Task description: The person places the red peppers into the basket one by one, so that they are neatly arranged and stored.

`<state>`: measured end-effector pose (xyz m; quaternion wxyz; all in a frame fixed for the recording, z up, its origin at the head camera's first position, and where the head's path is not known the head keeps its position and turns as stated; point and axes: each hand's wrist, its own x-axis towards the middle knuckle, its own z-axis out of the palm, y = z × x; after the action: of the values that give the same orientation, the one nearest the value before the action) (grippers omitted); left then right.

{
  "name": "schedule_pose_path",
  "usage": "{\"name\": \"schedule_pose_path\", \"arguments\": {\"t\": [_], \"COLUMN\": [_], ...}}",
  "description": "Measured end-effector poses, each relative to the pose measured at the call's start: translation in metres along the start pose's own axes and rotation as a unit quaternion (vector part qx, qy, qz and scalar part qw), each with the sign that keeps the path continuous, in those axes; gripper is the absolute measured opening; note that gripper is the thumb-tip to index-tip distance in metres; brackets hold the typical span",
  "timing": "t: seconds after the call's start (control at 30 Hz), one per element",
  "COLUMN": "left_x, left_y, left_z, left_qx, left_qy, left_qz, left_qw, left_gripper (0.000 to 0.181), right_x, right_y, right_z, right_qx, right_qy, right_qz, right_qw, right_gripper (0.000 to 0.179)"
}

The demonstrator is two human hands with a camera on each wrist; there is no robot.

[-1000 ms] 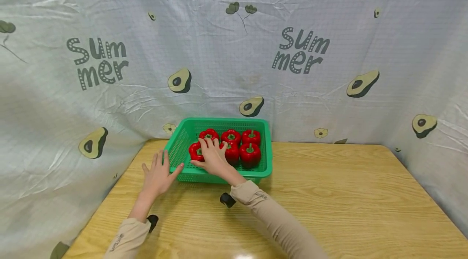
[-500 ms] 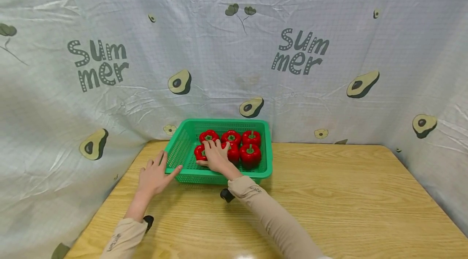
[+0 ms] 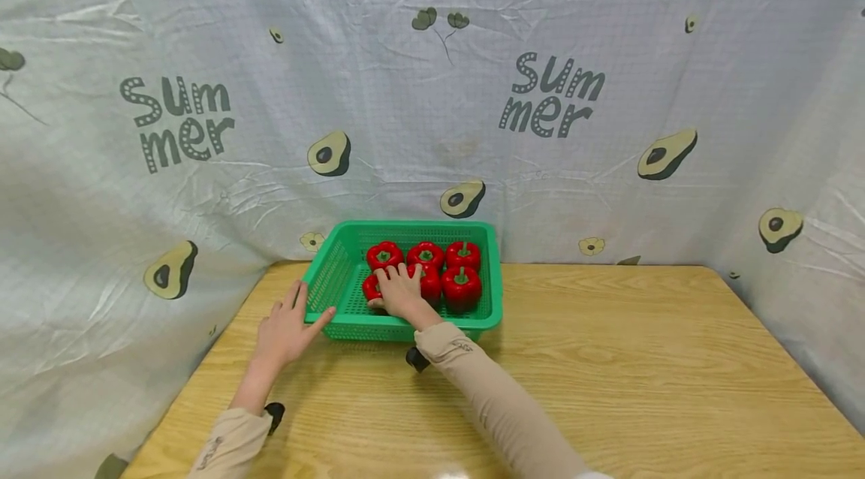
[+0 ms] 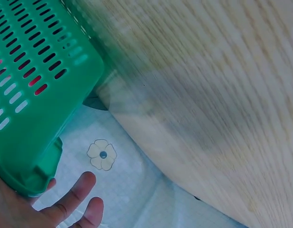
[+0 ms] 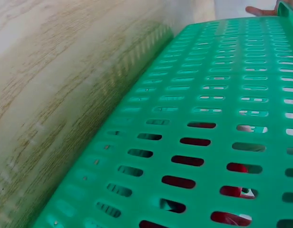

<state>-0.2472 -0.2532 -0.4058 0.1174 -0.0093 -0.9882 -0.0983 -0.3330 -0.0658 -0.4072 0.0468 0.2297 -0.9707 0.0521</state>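
Observation:
A green perforated plastic basket (image 3: pixel 412 320) holds several red bell peppers in two rows. My right hand (image 3: pixel 400 295) reaches over the near rim and grips the front-left bell pepper (image 3: pixel 371 287), its thumb low on the near side and its fingers over the top. Part of that pepper is hidden by the hand. At the basket's near-left corner, my left hand (image 3: pixel 282 332) touches the rim with thumb and fingers spread wide. The left wrist view shows its fingers (image 4: pixel 82 187) extended beyond the basket corner. In the right wrist view the basket wall (image 5: pixel 184 99) hides the right hand.
Other bell peppers (image 3: pixel 462 291) stand stem up on the right side of the basket. The basket sits on a wooden table (image 3: pixel 628 359), near its back edge. A patterned cloth (image 3: pixel 405 88) hangs behind the table and along its sides.
My right hand has shifted the front-left bell pepper rightward, towards the other peppers in its row. My left hand stays at the basket corner, having drawn back only slightly.

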Motion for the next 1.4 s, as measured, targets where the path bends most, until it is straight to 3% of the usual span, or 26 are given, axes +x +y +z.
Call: {"name": "schedule_pose_path", "arguments": {"t": [0.3,0.63,0.9,1.17,1.4], "left_x": [-0.002,-0.001,-0.001,0.000,-0.003], "left_y": [0.002,0.001,0.001,0.003,0.004], "left_z": [-0.002,-0.003,-0.001,-0.002,-0.003], "left_qx": [-0.014,-0.024,-0.030,-0.031,-0.029], "left_qy": [-0.012,-0.030,-0.027,-0.040,-0.032], "left_qz": [-0.010,-0.018,-0.015,-0.021,-0.029], "left_qw": [0.9998,0.9991,0.9991,0.9985,0.9987], "left_gripper": [0.086,0.087,0.086,0.088,0.089], "right_x": [-0.001,-0.001,-0.003,-0.012,-0.037], "right_y": [-0.001,-0.002,0.000,0.004,0.013], "right_z": [-0.003,-0.003,-0.005,-0.013,-0.027], "right_qx": [-0.002,-0.060,-0.026,-0.014,0.024], "right_qy": [-0.012,0.023,0.010,0.067,0.093], "right_qz": [-0.006,0.027,0.034,0.020,-0.022], "right_qw": [0.9999,0.9975,0.9990,0.9975,0.9951], "right_gripper": [0.052,0.049,0.051,0.043,0.041]}}
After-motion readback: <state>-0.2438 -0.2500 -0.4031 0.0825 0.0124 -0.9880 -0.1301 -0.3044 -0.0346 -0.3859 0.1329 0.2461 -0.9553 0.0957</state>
